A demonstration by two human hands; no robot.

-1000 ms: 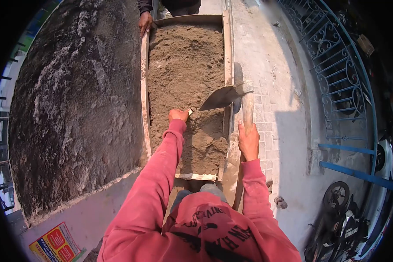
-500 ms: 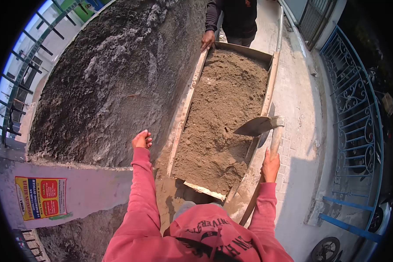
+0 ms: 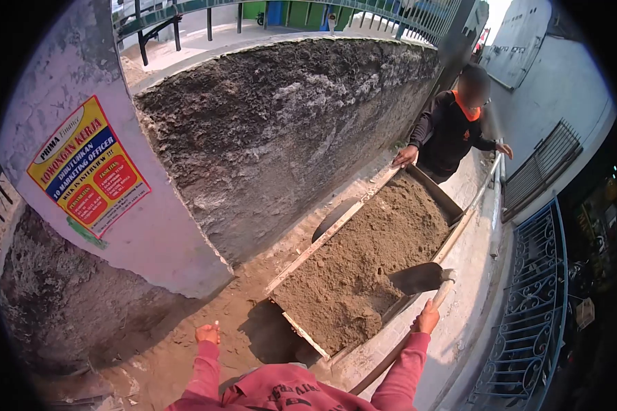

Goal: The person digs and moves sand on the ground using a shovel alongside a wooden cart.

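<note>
My right hand (image 3: 427, 318) is wrapped round the wooden handle of a hoe (image 3: 418, 279), close below its metal blade. The blade rests at the right side of a long wooden-sided cart (image 3: 330, 244) filled with brown sand (image 3: 363, 264). My left hand (image 3: 208, 333) is off the cart, over the dirt ground to its left. Its fingers are curled with one finger or thumb pointing up; whether it holds something small is too small to tell. A wheel shows at the cart's left side.
A person (image 3: 454, 130) in dark clothes stands at the cart's far end, one hand on its corner. A rough stone wall (image 3: 288, 123) runs along the left, with a pillar bearing a poster (image 3: 89, 168). A blue metal fence (image 3: 528, 308) stands at the right.
The view has turned left, bringing the poster and the other person into fuller view. My left hand has moved from over the sand to left of the cart. My right hand still grips the hoe.
</note>
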